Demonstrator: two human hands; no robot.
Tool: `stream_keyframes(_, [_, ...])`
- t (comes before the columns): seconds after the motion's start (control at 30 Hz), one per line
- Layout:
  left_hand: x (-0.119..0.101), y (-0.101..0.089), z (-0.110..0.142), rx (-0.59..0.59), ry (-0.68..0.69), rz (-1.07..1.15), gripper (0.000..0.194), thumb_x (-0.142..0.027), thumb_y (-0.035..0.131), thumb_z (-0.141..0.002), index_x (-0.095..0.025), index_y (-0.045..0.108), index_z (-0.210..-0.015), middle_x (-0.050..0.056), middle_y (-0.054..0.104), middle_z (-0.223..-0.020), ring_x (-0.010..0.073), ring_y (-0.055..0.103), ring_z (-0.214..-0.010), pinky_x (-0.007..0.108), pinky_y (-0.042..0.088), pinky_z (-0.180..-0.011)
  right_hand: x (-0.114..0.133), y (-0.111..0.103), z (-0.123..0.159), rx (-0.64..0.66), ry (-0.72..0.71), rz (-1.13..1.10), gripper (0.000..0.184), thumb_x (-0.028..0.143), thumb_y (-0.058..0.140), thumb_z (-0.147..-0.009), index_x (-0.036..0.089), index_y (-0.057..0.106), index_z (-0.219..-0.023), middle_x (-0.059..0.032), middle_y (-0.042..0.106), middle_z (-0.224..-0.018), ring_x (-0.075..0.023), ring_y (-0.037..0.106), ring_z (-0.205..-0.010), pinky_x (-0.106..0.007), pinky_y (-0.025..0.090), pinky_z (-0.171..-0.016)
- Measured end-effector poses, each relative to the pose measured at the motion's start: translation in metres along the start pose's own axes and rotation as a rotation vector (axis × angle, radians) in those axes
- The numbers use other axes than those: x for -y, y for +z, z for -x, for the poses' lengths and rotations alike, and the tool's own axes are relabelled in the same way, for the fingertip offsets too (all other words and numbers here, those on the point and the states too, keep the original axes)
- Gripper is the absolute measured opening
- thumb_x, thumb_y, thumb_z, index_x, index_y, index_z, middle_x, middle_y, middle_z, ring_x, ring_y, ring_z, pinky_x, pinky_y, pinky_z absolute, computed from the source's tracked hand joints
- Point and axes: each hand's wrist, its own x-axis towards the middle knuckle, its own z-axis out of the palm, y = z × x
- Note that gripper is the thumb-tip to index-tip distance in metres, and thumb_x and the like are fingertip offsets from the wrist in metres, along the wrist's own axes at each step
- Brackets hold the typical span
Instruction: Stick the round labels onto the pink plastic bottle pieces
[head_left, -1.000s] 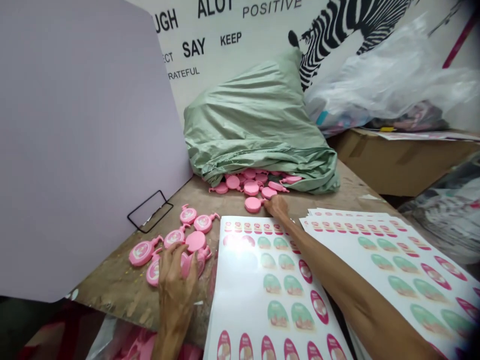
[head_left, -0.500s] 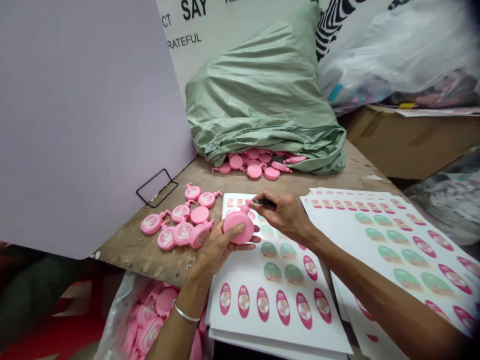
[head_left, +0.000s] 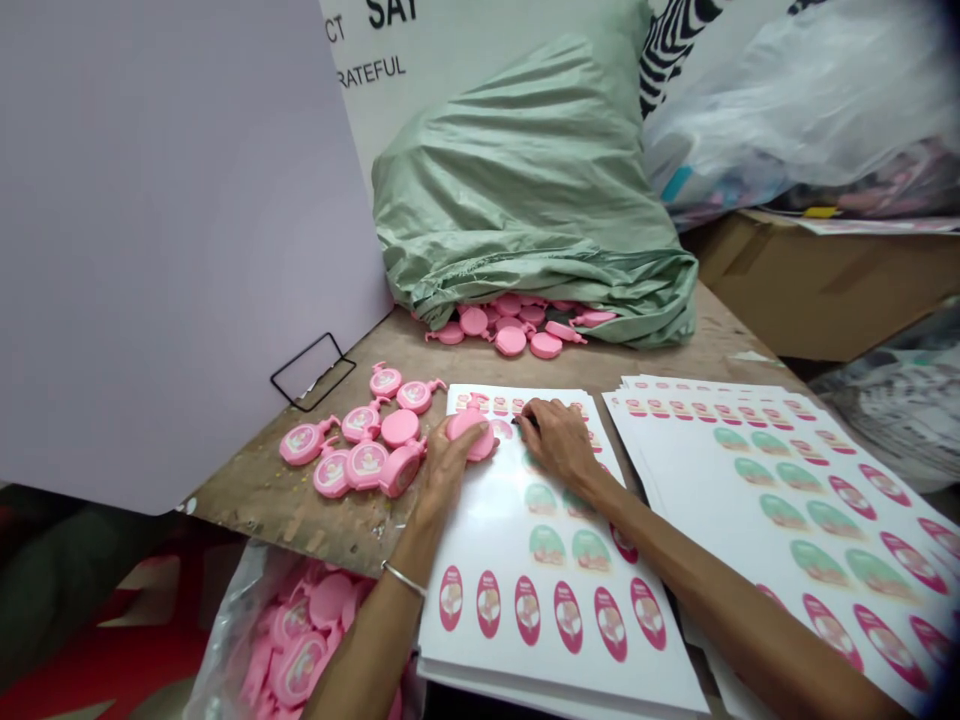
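Observation:
My left hand (head_left: pixel 448 455) holds a pink toy pump bottle (head_left: pixel 472 438), flat and round with a short spout, over the upper left of a sticker sheet (head_left: pixel 487 530). The face turned up is plain pink. Closed and palm down, my right hand (head_left: pixel 556 440) rests on the same sheet just right of the bottle. The tip of a slim black tool (head_left: pixel 516 421) shows at its fingertips; the rest is hidden under the fingers. Near them lies a pink round sticker (head_left: pixel 501 430). Left of my hands, several pink toy bottles (head_left: pixel 367 462) lie on the table, most with a picture label.
A green sack (head_left: pixel 525 190) at the back spills pink bottles (head_left: pixel 511 340). More sticker sheets (head_left: pixel 690 470) are stacked on the right. A plastic bag of pink bottles (head_left: pixel 300 640) sits below the table's front edge. A black wire frame (head_left: pixel 313 372) stands beside the pale panel (head_left: pixel 180 250).
My right hand has come down from the bottle's spout onto the sticker sheet, taking the black tool with it. The bottle in my left hand has moved slightly up and left.

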Motion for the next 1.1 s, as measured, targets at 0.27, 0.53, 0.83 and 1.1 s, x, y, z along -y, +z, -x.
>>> stream_keyframes(0.27, [0.006,-0.004,-0.010,0.026,-0.024,-0.045,0.047,-0.043,0.075,-0.071,-0.013,0.061,-0.103,0.010,0.065,-0.098,0.0182,0.068,-0.075,0.034,0.061,-0.067,0.000,0.004,0.004,0.034,-0.064,-0.030,0.018,0.026,0.049,-0.088,0.021,0.054,-0.072,-0.0041,0.065,-0.073,-0.0201,0.053,-0.073,-0.032,0.030,-0.071])
stream_keyframes(0.53, [-0.001,-0.005,-0.001,0.057,-0.045,-0.009,0.042,-0.043,0.071,-0.077,-0.013,0.058,-0.103,0.011,0.064,-0.102,0.0198,0.070,-0.077,0.036,0.062,-0.069,-0.002,0.004,0.002,-0.024,-0.026,0.004,0.017,0.025,0.045,-0.090,0.019,0.056,-0.079,-0.0081,0.067,-0.082,-0.0229,0.053,-0.081,-0.035,0.029,-0.075])
stream_keyframes(0.83, [-0.001,-0.004,0.000,0.075,0.001,-0.072,0.045,-0.046,0.068,-0.079,-0.012,0.057,-0.106,0.012,0.065,-0.101,0.0199,0.070,-0.077,0.034,0.061,-0.068,-0.002,0.002,0.003,0.017,-0.030,-0.025,0.017,0.025,0.049,-0.087,0.021,0.054,-0.071,-0.0044,0.065,-0.073,-0.0199,0.053,-0.072,-0.031,0.032,-0.071])
stream_keyframes(1.1, [0.000,-0.005,0.000,0.065,-0.012,-0.049,0.047,-0.046,0.068,-0.078,-0.013,0.059,-0.110,0.012,0.065,-0.102,0.0200,0.069,-0.081,0.034,0.061,-0.069,0.000,0.003,0.004,0.007,0.004,-0.030,0.017,0.032,0.052,-0.087,0.021,0.054,-0.074,-0.0055,0.065,-0.075,-0.0209,0.053,-0.074,-0.033,0.032,-0.072])
